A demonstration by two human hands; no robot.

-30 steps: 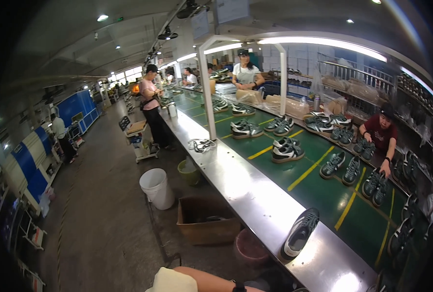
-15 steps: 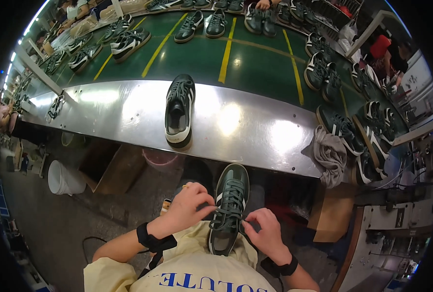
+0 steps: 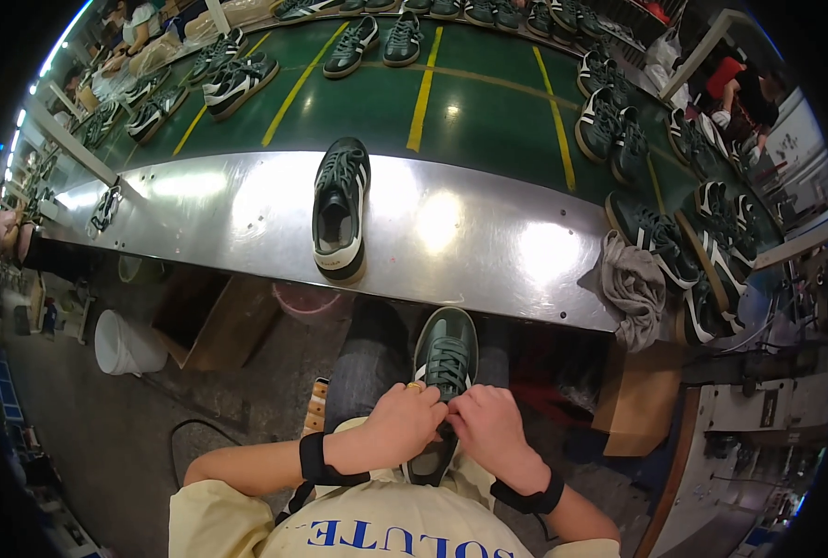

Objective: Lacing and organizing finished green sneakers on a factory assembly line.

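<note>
A dark green sneaker (image 3: 448,346) with white stripes rests on my lap, toe pointing away from me. Over the upper end of its lacing my two hands meet, fingertips touching or nearly so. My left hand (image 3: 400,423) is closed in a pinch at the shoelace, a ring on one finger. From the other side my right hand (image 3: 490,425) pinches at the lace too. Hands cover the knot area and part of the shoe's opening. Ahead, a matching laced sneaker (image 3: 340,212) stands alone on the metal ledge (image 3: 237,209), heel toward me.
Beyond the ledge runs a green conveyor belt (image 3: 488,121) with yellow lines, carrying several similar sneakers. A grey cloth (image 3: 632,290) hangs over the ledge's right end, beside more shoes. Below are a white bucket (image 3: 127,342) and cardboard boxes (image 3: 639,398). Other people work farther off.
My hands have come together over the laces from either side of the shoe. At the belt's far side, another person's hand is gone and the pair it held has left its spot.
</note>
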